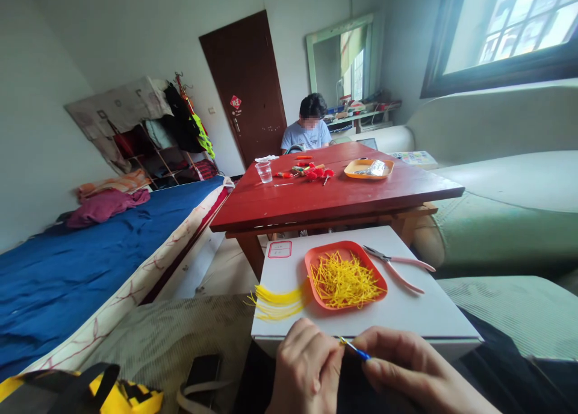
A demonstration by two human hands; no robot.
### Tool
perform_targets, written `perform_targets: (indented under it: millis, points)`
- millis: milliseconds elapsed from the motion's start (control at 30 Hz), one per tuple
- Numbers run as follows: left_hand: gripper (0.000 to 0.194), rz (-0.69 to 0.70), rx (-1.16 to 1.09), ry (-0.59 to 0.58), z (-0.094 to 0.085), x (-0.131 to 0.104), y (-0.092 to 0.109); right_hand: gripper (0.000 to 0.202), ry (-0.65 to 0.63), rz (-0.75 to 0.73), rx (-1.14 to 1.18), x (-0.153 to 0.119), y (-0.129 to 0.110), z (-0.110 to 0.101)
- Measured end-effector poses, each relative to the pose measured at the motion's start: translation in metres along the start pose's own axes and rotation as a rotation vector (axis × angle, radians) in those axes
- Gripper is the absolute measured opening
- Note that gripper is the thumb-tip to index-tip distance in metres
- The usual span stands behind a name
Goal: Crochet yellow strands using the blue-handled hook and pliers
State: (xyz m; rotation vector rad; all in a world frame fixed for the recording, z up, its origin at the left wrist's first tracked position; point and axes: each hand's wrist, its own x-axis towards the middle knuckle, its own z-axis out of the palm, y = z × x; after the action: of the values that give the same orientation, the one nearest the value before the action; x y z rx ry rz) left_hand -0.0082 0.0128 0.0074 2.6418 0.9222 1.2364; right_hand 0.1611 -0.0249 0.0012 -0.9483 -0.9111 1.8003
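My left hand is closed in a pinch, and a small yellow piece shows at its fingertips; the rest of what it grips is hidden. Between thumb and fingers, my right hand holds a small blue-handled tool whose thin metal tip meets the yellow piece. Just beyond my hands is a white box bearing an orange-red tray. Short yellow strands fill this tray in a tangled heap. Longer yellow strands lie at its left, and pink-handled pliers lie at its right.
Behind the box stands a red table with red fuzzy pieces, a clear plastic cup and a yellow-orange tray. Another person sits at its far side. A blue-covered bed is on the left, a pale sofa on the right.
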Motion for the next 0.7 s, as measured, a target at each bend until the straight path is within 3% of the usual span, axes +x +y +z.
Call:
perform_targets:
  millis: [133,200,300,367,500,600,700]
  points:
    - [0.020,-0.023,-0.031,-0.032,-0.005,0.003,0.000,0.028,0.066,-0.181,-0.077,0.000,-0.002,0.005]
    - [0.020,-0.177,-0.164,-0.029,-0.004,0.001,0.000,0.026,0.022,-0.172,-0.095,0.000,-0.002,0.003]
    - [0.025,-0.529,-0.449,-0.152,-0.002,0.000,0.000,0.026,-0.013,-0.045,-0.097,-0.001,0.000,-0.002]
    - [0.026,-0.633,-0.562,-0.219,-0.004,0.002,-0.002,0.029,0.019,-0.051,-0.113,-0.002,0.001,-0.005]
    - [0.020,-0.571,-0.547,-0.245,-0.011,0.014,0.000,0.028,0.111,-0.150,-0.199,-0.004,0.002,-0.004]
    - [0.005,-0.626,-0.413,-0.342,-0.015,0.021,0.005,0.025,0.066,-0.174,-0.238,-0.005,0.000,-0.004]
    - [0.016,-0.544,-0.238,-0.392,-0.020,0.026,0.008,0.023,0.079,-0.182,-0.229,-0.006,0.001,-0.011]
